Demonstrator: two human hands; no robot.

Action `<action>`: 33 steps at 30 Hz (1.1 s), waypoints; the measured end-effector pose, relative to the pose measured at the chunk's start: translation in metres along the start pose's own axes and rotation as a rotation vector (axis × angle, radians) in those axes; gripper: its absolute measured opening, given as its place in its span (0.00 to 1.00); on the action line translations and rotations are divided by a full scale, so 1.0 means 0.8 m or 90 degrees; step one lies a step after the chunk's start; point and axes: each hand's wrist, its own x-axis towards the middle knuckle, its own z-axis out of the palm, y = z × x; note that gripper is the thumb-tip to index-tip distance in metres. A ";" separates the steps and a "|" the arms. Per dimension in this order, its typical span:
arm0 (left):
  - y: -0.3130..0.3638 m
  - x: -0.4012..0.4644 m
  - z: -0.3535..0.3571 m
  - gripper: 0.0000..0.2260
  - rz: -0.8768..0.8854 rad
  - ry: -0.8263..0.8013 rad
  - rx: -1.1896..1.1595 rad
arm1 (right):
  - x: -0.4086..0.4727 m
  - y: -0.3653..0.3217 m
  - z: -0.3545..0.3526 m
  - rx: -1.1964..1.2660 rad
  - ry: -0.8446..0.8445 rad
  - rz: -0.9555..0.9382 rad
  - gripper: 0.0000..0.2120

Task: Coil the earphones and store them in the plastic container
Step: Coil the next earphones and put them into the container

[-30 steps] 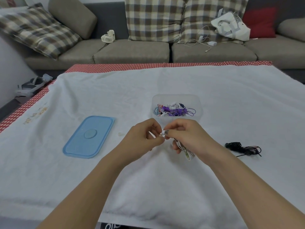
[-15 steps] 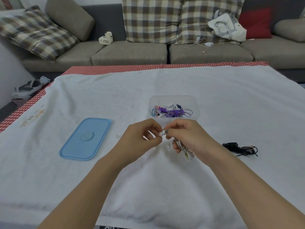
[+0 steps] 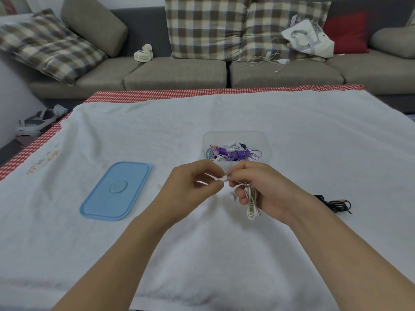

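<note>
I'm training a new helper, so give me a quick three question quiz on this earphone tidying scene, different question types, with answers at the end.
1. True or false: the blue lid sits on the plastic container.
2. Which hand grips the white earphone bundle? A left hand, B right hand
3. Fill in: the black earphones lie on the white cloth to the person's ____.

Key: 1 false, the lid lies flat on the cloth, left of the open container. 2 B; the left hand's fingers pinch only the end. 3 right.
</note>
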 end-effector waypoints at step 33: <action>-0.003 0.005 0.003 0.15 -0.139 -0.076 -0.234 | 0.005 -0.005 0.011 0.422 -0.114 0.134 0.07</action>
